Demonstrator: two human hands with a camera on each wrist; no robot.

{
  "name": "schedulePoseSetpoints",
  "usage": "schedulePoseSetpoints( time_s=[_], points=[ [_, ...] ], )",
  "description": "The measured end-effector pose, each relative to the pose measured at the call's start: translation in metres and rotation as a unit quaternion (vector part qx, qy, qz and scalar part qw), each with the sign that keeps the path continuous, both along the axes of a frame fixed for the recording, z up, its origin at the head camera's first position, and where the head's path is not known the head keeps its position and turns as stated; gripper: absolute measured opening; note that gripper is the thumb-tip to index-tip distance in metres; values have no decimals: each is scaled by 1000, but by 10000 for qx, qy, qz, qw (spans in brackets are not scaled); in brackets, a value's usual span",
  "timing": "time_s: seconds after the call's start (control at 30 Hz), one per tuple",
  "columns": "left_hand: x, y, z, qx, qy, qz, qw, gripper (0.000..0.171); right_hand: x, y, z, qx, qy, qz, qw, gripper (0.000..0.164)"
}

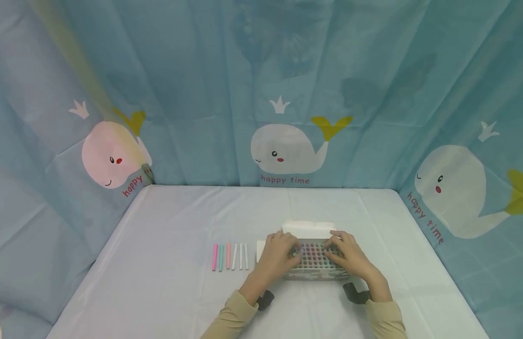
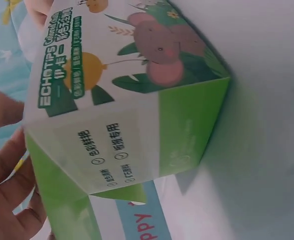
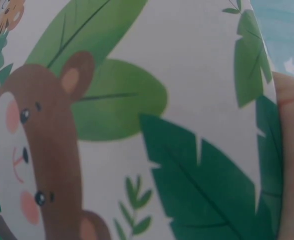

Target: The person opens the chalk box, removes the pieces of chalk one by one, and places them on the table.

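Observation:
An open box of chalk (image 1: 318,274) stands on the white table, with several rows of coloured chalk ends (image 1: 314,256) facing up. My left hand (image 1: 278,254) is over the box's left end, bent fingers and thumb at the chalks. At the right end, my right hand (image 1: 350,256) reaches over the chalks with its thumb and fingers spread apart. In the left wrist view, the left fingers (image 2: 14,175) are beside the printed box (image 2: 151,100) at its upper edge. The right wrist view is filled by the box's printed side (image 3: 117,130); the fingertips are hidden there.
Left of the box lies a row of several loose chalks (image 1: 228,256), pink, teal and white. A white flap (image 1: 310,230) stands up behind the box. Dark wrist straps (image 1: 356,294) hang near the front. A blue whale-print curtain (image 1: 202,94) encloses the table.

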State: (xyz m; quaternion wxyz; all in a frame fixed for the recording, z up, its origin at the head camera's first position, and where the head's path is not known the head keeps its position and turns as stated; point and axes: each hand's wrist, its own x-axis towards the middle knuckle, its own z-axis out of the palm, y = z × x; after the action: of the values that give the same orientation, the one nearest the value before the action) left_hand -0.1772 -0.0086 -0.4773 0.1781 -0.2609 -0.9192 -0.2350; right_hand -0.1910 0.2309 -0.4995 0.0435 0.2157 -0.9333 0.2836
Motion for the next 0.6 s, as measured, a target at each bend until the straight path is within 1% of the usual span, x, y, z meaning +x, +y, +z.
schedulePoseSetpoints(
  time_s=[0.17, 0.23, 0.33, 0.43, 0.6],
  points=[
    [1, 0, 7, 626, -154, -34, 9979, 8, 0, 0, 1, -31, 4, 22, 10000, 14],
    [2, 0, 10, 750, -178, -52, 9970, 8, 0, 0, 1, -54, -8, 28, 10000, 14],
    [1, -3, 15, 858, -90, -105, 9962, 8, 0, 1, 1, -79, -25, 33, 10000, 14],
    [1, -6, 21, 1056, -17, -159, 9943, 7, 0, 1, 1, -87, -35, 51, 9999, 14],
    [1, -15, 28, 1548, 11, -298, 9875, 6, 1, 1, 1, -123, -17, 109, 9999, 13]
  ],
)
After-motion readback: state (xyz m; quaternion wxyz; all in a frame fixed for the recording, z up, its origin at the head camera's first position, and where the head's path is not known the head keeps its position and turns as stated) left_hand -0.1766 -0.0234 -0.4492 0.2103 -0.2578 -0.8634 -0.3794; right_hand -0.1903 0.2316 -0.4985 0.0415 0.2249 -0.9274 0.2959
